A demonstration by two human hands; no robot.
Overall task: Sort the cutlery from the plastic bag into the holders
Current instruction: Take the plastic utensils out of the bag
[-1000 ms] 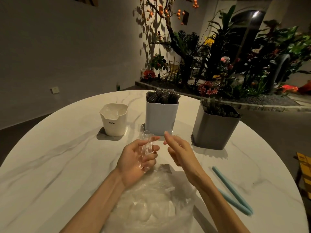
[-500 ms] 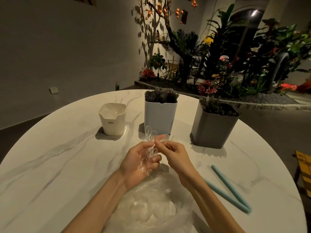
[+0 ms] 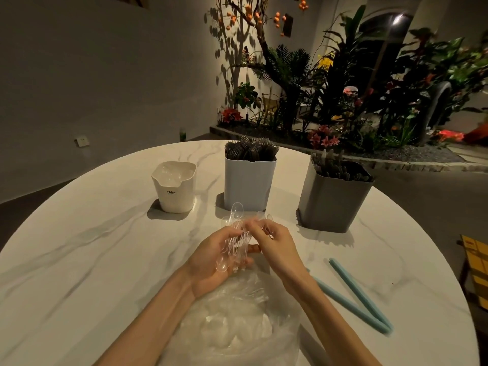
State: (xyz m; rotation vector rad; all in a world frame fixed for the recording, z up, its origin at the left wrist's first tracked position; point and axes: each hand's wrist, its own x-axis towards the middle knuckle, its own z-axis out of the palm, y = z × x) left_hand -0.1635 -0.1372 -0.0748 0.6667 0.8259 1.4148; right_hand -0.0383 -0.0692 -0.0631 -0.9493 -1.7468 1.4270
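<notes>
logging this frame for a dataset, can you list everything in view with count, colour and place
table: one, white marble, round, under everything
white holder: one, far left, clear pieces inside
pale blue holder: one, far middle, full of dark cutlery
grey holder: one, far right, dark cutlery inside
clear spoons: a bunch, count unclear, transparent, held above the table
plastic bag: one, clear, near edge, more clear cutlery inside
blue sticks: two, light blue, right of the bag, joined at the near end
plants: many, green with red and orange, behind the table
left hand: grips the spoons
right hand: fingers on the bunch's top
</notes>
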